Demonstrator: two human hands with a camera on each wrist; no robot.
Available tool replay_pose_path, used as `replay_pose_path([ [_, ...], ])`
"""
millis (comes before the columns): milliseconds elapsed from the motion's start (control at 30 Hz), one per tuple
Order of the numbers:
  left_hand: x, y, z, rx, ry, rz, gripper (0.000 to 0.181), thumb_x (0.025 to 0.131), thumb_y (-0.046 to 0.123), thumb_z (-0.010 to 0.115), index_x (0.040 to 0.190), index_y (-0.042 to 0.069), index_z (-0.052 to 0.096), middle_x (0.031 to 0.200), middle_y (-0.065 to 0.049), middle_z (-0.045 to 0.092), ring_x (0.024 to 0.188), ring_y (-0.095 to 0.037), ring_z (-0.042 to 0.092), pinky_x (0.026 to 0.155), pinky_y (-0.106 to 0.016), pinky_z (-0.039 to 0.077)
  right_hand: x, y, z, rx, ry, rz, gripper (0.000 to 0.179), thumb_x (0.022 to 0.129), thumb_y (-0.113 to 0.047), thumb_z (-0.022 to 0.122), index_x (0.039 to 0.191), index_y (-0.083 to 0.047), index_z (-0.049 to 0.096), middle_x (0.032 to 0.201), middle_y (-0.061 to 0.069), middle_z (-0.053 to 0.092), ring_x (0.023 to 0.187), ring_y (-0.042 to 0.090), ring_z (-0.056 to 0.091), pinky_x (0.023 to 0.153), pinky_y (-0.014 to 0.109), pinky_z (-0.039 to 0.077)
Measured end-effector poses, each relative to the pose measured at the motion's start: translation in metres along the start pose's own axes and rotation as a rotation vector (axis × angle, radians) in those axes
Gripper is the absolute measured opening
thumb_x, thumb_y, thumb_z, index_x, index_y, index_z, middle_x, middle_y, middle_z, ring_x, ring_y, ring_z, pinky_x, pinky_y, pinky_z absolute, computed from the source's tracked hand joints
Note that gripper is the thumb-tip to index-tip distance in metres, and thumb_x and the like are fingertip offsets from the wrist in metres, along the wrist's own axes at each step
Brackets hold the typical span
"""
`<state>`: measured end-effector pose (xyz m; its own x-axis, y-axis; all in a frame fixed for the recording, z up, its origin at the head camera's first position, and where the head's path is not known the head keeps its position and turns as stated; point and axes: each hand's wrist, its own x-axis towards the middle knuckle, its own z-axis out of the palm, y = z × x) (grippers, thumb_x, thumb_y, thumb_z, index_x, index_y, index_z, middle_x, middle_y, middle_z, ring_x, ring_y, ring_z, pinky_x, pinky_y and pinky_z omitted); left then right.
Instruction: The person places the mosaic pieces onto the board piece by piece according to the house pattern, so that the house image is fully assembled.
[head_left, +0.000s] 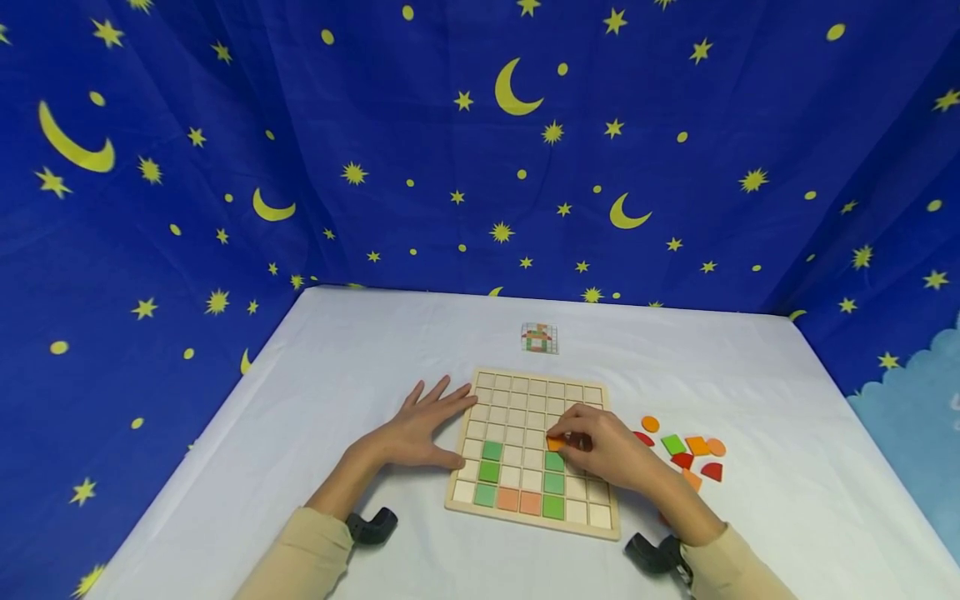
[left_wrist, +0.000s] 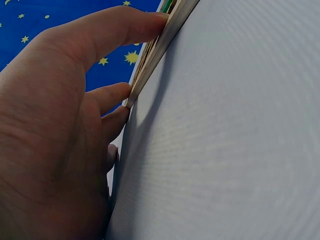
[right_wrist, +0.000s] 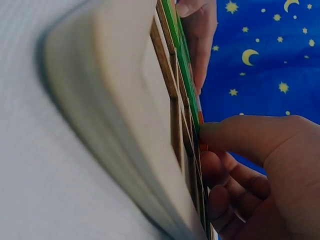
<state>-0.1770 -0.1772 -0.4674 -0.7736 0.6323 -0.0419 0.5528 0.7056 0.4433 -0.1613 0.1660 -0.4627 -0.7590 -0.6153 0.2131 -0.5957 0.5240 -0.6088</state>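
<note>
A wooden grid board [head_left: 534, 523] lies on the white table with green tiles [head_left: 489, 472] and salmon tiles [head_left: 519, 501] in some of its squares. My right hand [head_left: 603, 446] pinches an orange tile [head_left: 555, 444] between thumb and fingers, just above the green column on the right. In the right wrist view, the thumb is close against the board's surface and only a sliver of orange shows. My left hand [head_left: 423, 429] spreads its fingers along the board's left edge, and the left wrist view shows the thumb [left_wrist: 150, 27] touching the rim.
Right of the board lie loose pieces: an orange disc [head_left: 650, 424], a green tile [head_left: 673, 445], an orange square [head_left: 697, 446], a salmon disc [head_left: 716, 447] and red quarter-rounds [head_left: 712, 472]. A small pattern card [head_left: 540, 337] lies behind the board. Starry blue cloth [head_left: 450, 150] surrounds the table.
</note>
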Motion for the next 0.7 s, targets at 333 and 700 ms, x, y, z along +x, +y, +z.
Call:
replay_pose_path([
  [333, 0.0008, -0.0010, 0.0019, 0.003, 0.003, -0.007, 0.098, 0.074, 0.066, 0.067, 0.153, 0.024, 0.028, 0.159, 0.005, 0.014, 0.145, -0.027, -0.001, 0.113, -0.052, -0.006, -0.0003, -0.0011, 0.0002, -0.006, 0.014, -0.008, 0.022, 0.086, -0.011, 0.072, 0.106, -0.018, 0.073, 0.103, -0.009, 0.062, 0.071, 0.009, 0.054, 0.059, 0.022, 0.046],
  [700, 0.0007, -0.0003, 0.0014, 0.003, 0.002, -0.008, 0.097, 0.074, 0.064, 0.068, 0.153, 0.024, 0.028, 0.159, 0.005, 0.015, 0.145, -0.027, -0.001, 0.113, -0.051, -0.006, 0.0000, -0.0002, 0.0045, -0.005, 0.032, 0.006, 0.020, 0.086, -0.017, 0.073, 0.106, -0.019, 0.074, 0.104, -0.011, 0.060, 0.072, 0.008, 0.052, 0.059, 0.022, 0.045],
])
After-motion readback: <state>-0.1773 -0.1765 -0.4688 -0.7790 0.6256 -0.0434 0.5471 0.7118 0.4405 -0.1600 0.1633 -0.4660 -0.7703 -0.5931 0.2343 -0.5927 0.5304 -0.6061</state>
